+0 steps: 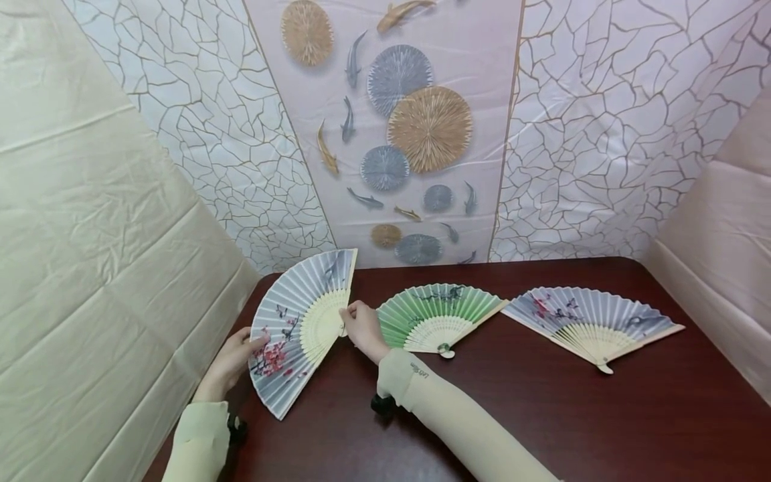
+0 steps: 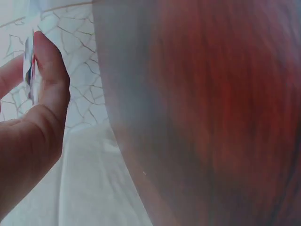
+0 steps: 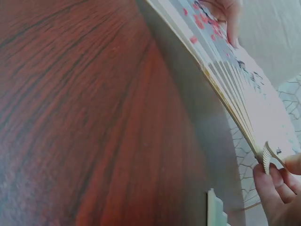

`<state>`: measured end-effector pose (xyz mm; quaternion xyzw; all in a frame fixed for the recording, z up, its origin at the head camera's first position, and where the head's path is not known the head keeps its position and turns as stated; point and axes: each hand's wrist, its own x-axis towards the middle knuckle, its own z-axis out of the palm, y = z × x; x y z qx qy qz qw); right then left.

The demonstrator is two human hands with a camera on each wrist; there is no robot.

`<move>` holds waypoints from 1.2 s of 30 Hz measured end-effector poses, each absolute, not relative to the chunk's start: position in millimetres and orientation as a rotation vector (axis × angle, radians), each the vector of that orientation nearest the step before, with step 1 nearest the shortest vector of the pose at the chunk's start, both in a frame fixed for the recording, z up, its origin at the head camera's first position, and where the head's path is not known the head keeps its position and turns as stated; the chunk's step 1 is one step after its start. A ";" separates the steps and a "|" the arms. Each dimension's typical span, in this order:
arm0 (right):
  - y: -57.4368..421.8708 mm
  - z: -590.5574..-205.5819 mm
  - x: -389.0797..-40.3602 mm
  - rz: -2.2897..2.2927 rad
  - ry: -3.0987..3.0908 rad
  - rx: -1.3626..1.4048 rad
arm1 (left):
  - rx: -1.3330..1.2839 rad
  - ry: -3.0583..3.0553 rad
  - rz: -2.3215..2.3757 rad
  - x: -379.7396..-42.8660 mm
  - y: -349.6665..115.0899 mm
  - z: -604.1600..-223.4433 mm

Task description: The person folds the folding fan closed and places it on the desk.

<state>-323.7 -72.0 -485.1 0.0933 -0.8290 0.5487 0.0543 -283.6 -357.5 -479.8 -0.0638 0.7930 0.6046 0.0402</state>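
A spread folding fan (image 1: 289,314), grey-blue with pink blossoms and pale ribs, is held up over the left part of the table. My left hand (image 1: 227,361) pinches its leaf at the outer left edge, thumb on the printed side; the left wrist view shows the leaf edge-on in the fingers. My right hand (image 1: 364,328) pinches the fan near its pivot; the right wrist view shows fingers (image 3: 270,188) at the rib ends. To the right lies an open green fan (image 1: 442,311), partly hidden behind my right hand. Farther right lies another open grey-blue fan (image 1: 593,321) with blossoms.
The dark red wooden table (image 1: 512,415) reaches back to a patterned cloth backdrop (image 1: 415,221). Pale cloth walls (image 1: 120,301) stand at the left and right sides. The green fan's right tip meets the left tip of the far-right fan.
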 end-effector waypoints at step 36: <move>1.2 -402.4 -318.5 2.012 -1.861 0.086 | 0.099 2.010 2.604 -291.5 -263.1 -409.4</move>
